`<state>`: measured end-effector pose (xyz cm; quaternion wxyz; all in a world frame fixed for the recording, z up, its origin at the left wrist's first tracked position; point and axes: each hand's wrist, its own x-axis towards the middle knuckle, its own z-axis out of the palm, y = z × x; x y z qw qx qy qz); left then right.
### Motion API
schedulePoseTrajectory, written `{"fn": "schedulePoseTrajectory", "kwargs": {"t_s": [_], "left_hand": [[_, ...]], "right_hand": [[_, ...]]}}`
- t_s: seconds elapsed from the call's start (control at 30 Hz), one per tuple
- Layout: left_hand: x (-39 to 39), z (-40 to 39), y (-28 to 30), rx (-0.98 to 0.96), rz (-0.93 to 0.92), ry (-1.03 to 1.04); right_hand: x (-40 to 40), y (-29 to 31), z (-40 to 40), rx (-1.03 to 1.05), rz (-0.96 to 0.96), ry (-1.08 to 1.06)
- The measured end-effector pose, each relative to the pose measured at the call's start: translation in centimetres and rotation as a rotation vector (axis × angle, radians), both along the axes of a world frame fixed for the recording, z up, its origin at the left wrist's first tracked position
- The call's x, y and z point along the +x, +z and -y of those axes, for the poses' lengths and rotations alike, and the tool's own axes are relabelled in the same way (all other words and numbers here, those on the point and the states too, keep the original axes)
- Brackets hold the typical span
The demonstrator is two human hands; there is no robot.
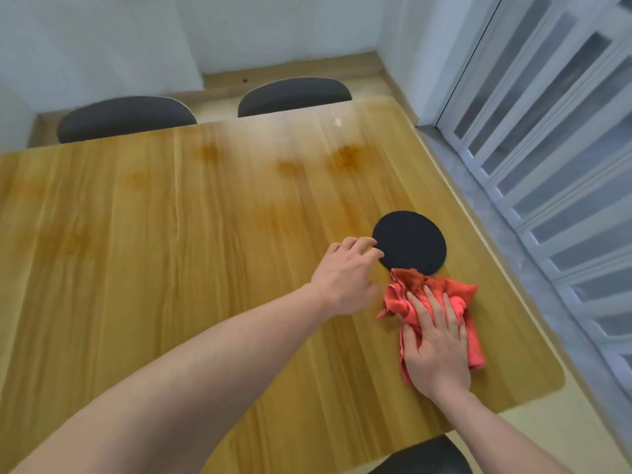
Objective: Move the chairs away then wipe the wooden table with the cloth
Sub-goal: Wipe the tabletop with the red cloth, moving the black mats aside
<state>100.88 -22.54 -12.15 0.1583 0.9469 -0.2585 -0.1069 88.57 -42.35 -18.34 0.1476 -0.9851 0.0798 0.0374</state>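
**On the wooden table, one hand on the cloth, the other at a black mat**

Near the table's right edge, the right hand (436, 340) lay flat on the cloth (455, 299), fingers straight and slightly spread, pressing it onto the wooden table (171, 251). The cloth was coral-red, soft and crumpled, bunched into folds ahead of the fingers; its far edge touched or slightly overlapped the near rim of a round black mat (410, 242). The mat was flat, matte and roughly circular, lying on the tabletop. The left hand (345, 275) reached across, its fingers loosely curved with the fingertips at the mat's left rim; whether they had taken hold of the edge or only touched it could not be told.

The tabletop was light wood with long straight grain and a rounded near-right corner. Several darker amber patches showed on its far half, and a pale glare washed over the far edge.

Two dark grey chair backs, the left chair back (126, 118) and the right chair back (294, 95), both curved, rose beyond the table's far edge; their seats and legs were hidden behind it. A third dark chair (427, 456) was cut off by the bottom of the view, just beside the near edge. White slatted panels (547, 131) with frosted panes ran along the right side.
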Motion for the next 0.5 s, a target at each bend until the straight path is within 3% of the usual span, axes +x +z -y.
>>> {"fn": "schedulePoseTrajectory", "kwargs": {"t_s": [0.2,0.5], "left_hand": [[1.3,3.9,-1.8,0.206,-0.103,-0.126],[-3.5,1.6,-1.9,0.229,-0.058,-0.051]], "right_hand": [[0.6,-0.9,0.3,-0.031,0.018,-0.074],[4.7,-0.5,0.4,0.074,-0.084,-0.328]]}}
